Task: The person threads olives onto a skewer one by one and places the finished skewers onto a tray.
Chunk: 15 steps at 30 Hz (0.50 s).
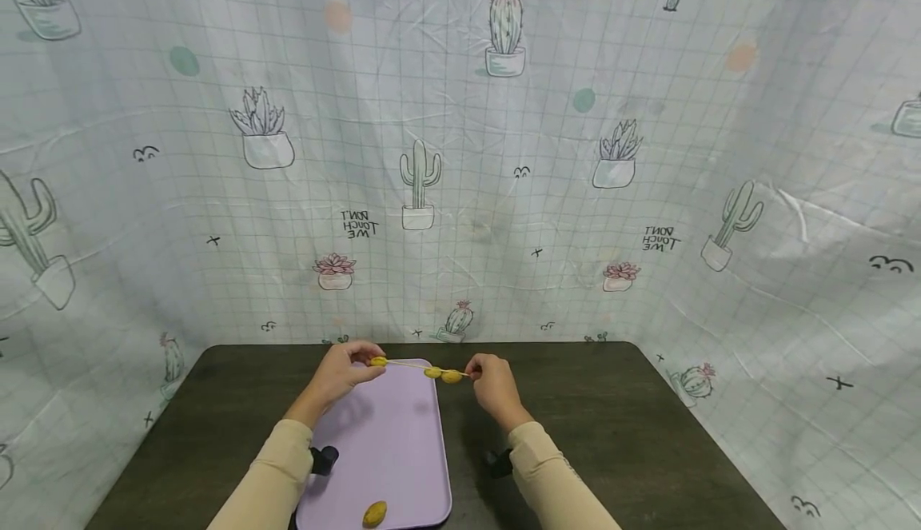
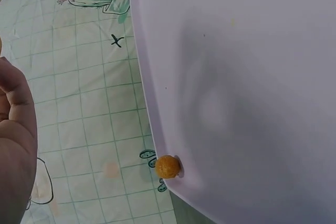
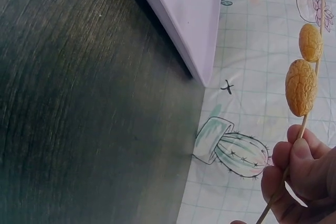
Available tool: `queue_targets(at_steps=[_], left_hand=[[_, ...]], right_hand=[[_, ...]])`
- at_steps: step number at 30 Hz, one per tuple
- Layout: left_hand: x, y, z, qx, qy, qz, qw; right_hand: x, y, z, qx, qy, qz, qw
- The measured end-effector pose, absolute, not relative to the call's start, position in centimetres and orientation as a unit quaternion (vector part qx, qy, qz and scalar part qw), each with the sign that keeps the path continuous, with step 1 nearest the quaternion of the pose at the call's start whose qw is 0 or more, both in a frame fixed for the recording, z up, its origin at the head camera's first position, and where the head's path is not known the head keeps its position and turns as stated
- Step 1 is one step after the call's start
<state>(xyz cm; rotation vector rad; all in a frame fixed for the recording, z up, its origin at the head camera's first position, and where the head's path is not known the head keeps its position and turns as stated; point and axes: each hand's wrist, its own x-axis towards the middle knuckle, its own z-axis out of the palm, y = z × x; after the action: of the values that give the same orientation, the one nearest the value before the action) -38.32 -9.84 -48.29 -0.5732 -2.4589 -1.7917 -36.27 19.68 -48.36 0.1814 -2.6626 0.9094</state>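
Note:
A thin wooden skewer (image 3: 317,66) stretches between the two hands above the tray's far end. Two yellow, wrinkled oval fruits (image 3: 301,87) sit close together on it near the right hand. My right hand (image 1: 494,386) pinches the skewer just beyond them, and its tail passes under the fingers in the right wrist view. At the other end, my left hand (image 1: 345,370) holds another yellow fruit (image 1: 378,361) between thumb and fingers, at the skewer's tip. Whether the skewer enters that fruit, I cannot tell.
Below the hands lies a lilac tray (image 1: 381,442) on a dark wooden table (image 1: 590,426). One loose yellow fruit (image 1: 374,514) rests at its near edge. The left wrist view has a rounded yellow fruit (image 2: 167,167) by a tray corner. Cactus-print cloth (image 1: 460,258) hangs behind.

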Motion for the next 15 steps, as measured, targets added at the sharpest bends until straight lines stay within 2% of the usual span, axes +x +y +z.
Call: queue_targets(at_steps=[15], left_hand=[[-37.99, -10.02, -48.08, -0.188, -0.795, -0.576, 0.033]], right_hand=[[-35.70, 19.77, -48.26, 0.067, -0.930, 0.321, 0.165]])
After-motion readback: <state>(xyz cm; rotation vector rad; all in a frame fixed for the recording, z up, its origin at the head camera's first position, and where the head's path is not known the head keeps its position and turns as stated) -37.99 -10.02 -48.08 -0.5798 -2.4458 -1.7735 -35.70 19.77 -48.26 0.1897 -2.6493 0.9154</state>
